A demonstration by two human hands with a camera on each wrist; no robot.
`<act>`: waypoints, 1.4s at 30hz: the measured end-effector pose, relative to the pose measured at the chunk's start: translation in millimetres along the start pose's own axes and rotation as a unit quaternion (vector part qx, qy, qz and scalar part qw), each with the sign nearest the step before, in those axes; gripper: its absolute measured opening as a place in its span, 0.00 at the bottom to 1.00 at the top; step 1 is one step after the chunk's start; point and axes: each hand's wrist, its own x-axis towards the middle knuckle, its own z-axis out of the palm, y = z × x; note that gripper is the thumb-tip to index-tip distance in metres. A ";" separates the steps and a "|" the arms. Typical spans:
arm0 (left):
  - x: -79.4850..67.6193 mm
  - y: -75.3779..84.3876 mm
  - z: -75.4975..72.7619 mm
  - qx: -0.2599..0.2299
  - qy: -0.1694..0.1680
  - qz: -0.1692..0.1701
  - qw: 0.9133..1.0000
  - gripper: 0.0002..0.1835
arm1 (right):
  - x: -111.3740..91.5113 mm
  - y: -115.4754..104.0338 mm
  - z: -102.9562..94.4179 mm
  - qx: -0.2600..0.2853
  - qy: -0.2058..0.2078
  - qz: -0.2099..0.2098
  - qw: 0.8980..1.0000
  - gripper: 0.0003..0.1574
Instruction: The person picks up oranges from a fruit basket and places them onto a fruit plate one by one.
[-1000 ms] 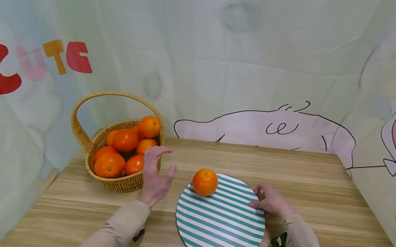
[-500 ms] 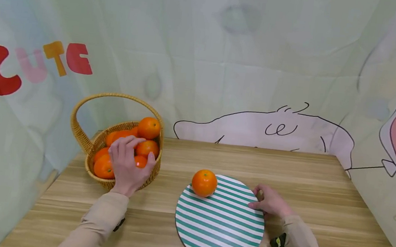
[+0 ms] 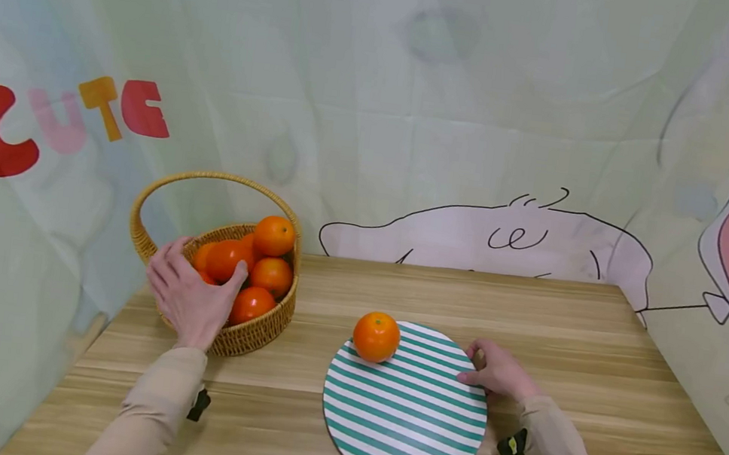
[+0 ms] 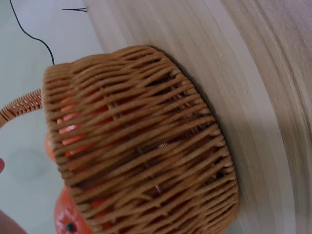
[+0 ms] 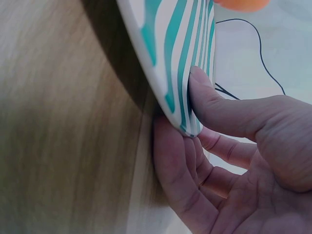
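Observation:
Over the left front of the wicker basket [image 3: 259, 332], my left hand [image 3: 187, 304] lies palm down with its fingers and thumb spread around an orange that it mostly hides. In the left wrist view, the basket's woven side [image 4: 146, 146] fills the middle, with an orange [image 4: 68, 214] showing at its rim. My right hand [image 3: 502, 370] pinches the right edge of a round plate [image 3: 405, 422] with green and white stripes; the right wrist view shows the thumb [image 5: 219, 109] on top and fingers under the rim. A single orange [image 3: 376, 337] sits at the plate's far left edge.
Several more oranges [image 3: 272, 277] are heaped in the basket, one [image 3: 274, 236] highest at the back right. The tall handle [image 3: 220, 176] arches over the basket's back. A printed curtain [image 3: 377, 123] hangs behind the wooden table [image 3: 285, 430].
My left hand has moved left from beside the basket, across its front, to the oranges at its left side. The right hand, the plate and the orange on it have stayed put.

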 end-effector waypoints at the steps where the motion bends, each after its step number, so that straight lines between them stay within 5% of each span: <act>1: 1.0 -1.6 -0.9 0.001 -0.002 -0.007 1.000 0.45 | 0.0 -0.1 0.1 0.000 0.000 -0.001 1.000 0.20; 10: 3.2 -12.2 -4.3 0.002 -0.024 -0.059 0.998 0.54 | 0.6 1.3 1.0 0.005 0.000 -0.003 1.000 0.20; 19: 2.9 -11.5 -6.5 -0.039 -0.089 -0.097 0.991 0.57 | 0.3 1.8 0.8 0.000 -0.001 -0.008 1.000 0.20; 42: 2.5 -20.3 -12.1 -0.014 -0.165 -0.127 0.978 0.55 | 0.7 1.3 1.0 0.004 -0.008 -0.004 1.000 0.20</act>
